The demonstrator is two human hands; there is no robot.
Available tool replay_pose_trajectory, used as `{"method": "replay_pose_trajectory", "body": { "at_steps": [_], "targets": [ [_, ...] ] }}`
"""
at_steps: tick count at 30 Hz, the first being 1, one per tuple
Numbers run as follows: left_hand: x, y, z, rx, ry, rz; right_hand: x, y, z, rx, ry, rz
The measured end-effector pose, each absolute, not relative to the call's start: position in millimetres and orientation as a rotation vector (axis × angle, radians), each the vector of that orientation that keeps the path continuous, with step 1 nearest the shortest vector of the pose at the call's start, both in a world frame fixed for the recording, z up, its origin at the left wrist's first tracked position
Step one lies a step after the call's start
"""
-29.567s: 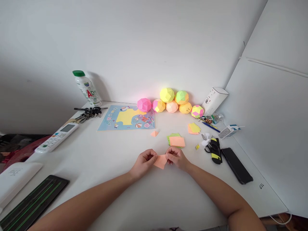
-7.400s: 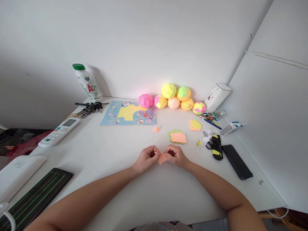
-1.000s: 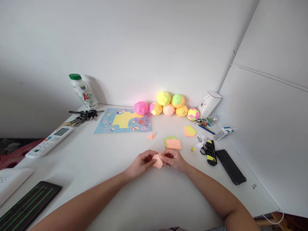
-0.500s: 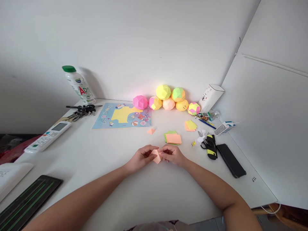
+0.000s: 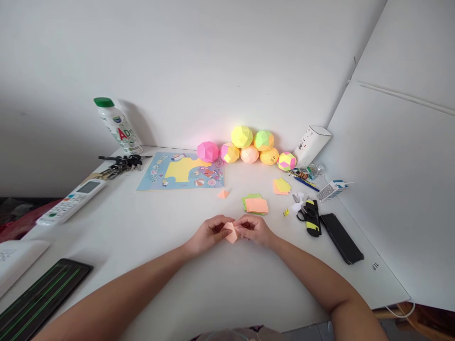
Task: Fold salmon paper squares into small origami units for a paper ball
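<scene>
Between my hands, just above the white table, is a folded piece of peach paper (image 5: 232,233). My left hand (image 5: 212,233) pinches its left side with thumb and fingers. On its right side my right hand (image 5: 255,229) grips it in the same way, with some fingertips hidden behind the paper. Beyond my hands lies a stack of peach and green sticky notes (image 5: 256,205). A small folded peach paper piece (image 5: 223,194) sits to the left of that stack. Yellow and peach notes (image 5: 282,185) lie farther back on the right.
Faceted paper balls (image 5: 249,154) are piled against the wall. Scissors (image 5: 302,213), a yellow-black cutter (image 5: 313,219) and a phone (image 5: 341,237) lie at the right. Leftward are a blue sheet (image 5: 152,180), a bottle (image 5: 122,132), keys (image 5: 124,166) and a remote control (image 5: 71,202).
Both hands keep their grip on the peach paper in nearly the same spot. The whole view has shifted very slightly.
</scene>
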State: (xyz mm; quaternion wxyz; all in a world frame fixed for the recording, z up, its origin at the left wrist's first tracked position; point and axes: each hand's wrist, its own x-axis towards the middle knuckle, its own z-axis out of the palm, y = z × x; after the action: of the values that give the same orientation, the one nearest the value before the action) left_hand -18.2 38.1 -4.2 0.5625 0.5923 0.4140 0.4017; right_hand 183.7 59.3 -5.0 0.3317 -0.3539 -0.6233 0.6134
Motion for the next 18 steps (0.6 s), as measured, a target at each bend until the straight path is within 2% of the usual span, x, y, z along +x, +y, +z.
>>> {"method": "replay_pose_trajectory", "body": {
  "at_steps": [10,18],
  "targets": [
    [-18,35,8,1.441,0.897,0.852,184,58,-8,-0.909,-1.656,1.609],
    [-20,37,-1,1.428,0.918,0.81,181,55,-3,-0.959,-1.71,1.518]
  ]
}}
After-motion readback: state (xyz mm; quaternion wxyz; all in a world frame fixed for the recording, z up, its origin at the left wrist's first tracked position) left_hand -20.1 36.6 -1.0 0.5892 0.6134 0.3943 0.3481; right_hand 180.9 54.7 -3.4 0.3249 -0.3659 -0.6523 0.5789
